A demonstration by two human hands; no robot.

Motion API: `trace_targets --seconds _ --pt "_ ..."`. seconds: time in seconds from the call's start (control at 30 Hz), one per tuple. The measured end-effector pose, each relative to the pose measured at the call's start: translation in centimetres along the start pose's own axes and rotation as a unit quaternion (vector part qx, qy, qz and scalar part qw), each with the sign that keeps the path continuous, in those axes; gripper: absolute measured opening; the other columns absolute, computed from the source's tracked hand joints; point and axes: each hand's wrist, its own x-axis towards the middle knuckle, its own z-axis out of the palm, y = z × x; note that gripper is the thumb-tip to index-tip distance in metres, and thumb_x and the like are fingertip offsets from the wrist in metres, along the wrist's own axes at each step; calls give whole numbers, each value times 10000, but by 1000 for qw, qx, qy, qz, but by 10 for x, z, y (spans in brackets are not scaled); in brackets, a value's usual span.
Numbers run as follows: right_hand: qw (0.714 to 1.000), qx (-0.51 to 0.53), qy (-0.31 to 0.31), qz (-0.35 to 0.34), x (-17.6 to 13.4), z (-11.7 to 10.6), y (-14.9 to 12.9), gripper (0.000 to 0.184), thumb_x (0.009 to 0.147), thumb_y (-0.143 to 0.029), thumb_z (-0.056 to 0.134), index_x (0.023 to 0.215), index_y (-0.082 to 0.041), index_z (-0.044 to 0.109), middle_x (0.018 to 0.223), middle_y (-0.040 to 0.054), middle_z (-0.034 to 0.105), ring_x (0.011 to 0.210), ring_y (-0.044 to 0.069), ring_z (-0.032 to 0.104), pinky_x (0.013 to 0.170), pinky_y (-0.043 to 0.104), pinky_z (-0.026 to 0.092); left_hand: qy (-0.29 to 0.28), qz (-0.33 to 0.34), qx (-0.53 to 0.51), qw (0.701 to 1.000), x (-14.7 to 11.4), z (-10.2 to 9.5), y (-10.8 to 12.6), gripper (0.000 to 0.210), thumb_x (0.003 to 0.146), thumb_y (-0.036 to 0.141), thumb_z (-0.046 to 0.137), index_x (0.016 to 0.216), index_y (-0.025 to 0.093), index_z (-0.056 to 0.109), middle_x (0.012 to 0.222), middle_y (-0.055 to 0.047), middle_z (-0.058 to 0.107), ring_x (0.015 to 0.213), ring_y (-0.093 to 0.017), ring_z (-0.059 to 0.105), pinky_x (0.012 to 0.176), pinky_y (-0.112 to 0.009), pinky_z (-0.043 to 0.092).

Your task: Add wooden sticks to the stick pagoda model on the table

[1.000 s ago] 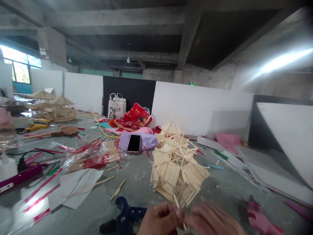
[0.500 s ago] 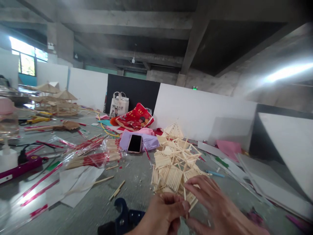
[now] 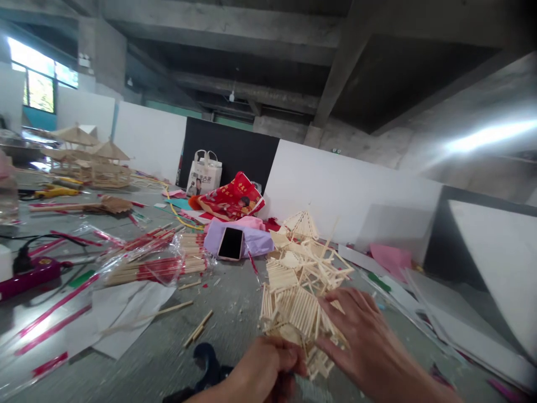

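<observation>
grey worktable (image 3: 235, 330) fills the lower view, with white foam boards (image 3: 352, 193) standing along its far edge. near its middle sits the wooden stick model (image 3: 304, 282), a many-tiered building of thin sticks that leans over toward the near side. most of its roof panels and lattice frames look already joined, so the build seems well along; the near lower corner, where both hands work, looks like the part left to finish. the right hand (image 3: 369, 347) lies spread, fingers extended, pressing on the model's near right side without closing round anything. the left hand (image 3: 262, 375) is curled into a loose fist at the model's near bottom edge; it seems to pinch something small there, but i cannot tell what. to the left lie clear packets of bamboo sticks (image 3: 157, 263) with red wrappers, then white paper sheets (image 3: 126, 313). farther back, a smartphone (image 3: 230, 243) rests face up on lilac cloth. a dark blue cutter (image 3: 210, 364) lies just left of the left hand, and loose sticks (image 3: 199, 327) are scattered nearby.
</observation>
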Motion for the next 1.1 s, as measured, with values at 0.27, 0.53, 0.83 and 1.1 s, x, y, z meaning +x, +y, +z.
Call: trace_targets --seconds 0.27,0.53,0.83,1.1 --pt "998 -47 32 -31 -2 17 8 416 708 -276 687 1093 -182 559 1042 79 546 971 264 463 833 443 385 -16 -17 -42 999 3 10 12 169 599 85 498 715 122 616 648 4 571 358 -32 417 328 -158 201" --pt "997 -53 36 -46 -3 18 10 420 695 -246 688 1085 -158 561 1035 82 563 970 259 484 821 424 419 -12 -11 -41 999 6 21 19 76 537 100 520 571 153 562 414 56 395 333 -38 341 328 -157 181" --pt "985 -127 30 -114 -8 22 20 458 726 -275 653 1121 -84 520 1011 149 585 947 293 528 744 445 484 -40 52 -11 998 23 20 9 54 500 146 540 547 158 564 421 54 439 329 -50 384 332 -175 233" --pt "982 -136 47 -122 -8 16 20 502 702 -294 665 1129 -84 506 1010 146 584 928 274 546 734 405 500 -4 14 21 1000 21 23 13 60 545 161 532 503 151 572 383 35 443 332 -63 394 337 -177 221"
